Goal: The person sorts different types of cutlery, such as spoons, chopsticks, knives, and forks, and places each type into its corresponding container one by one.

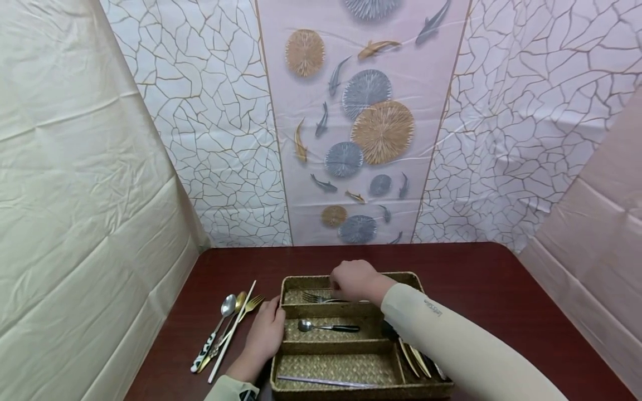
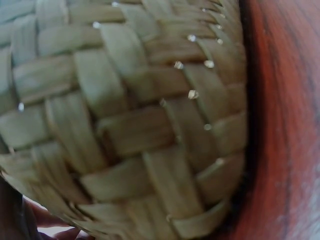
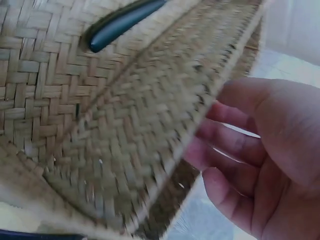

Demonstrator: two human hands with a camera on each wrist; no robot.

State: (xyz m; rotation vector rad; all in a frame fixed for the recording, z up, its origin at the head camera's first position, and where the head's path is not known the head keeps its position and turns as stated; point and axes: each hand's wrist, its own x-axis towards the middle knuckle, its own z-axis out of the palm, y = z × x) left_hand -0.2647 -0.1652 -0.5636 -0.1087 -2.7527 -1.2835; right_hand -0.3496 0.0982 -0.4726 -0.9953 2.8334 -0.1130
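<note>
A woven compartment tray stands on the table. My left hand holds its left side near the rear corner; the left wrist view shows mostly the woven outer wall, with a little of the fingers at the lower left. My right hand reaches into the rear compartment with bent fingers, right over a silver fork. In the right wrist view a divider covers the fingertips, so a grip on the fork cannot be confirmed. A small black-handled spoon lies in the middle compartment.
Left of the tray lie a spoon with a black-and-white handle, a gold spoon, a gold fork and white chopsticks. Metal chopsticks lie in the front compartment, gold cutlery at its right. Patterned curtains surround the table.
</note>
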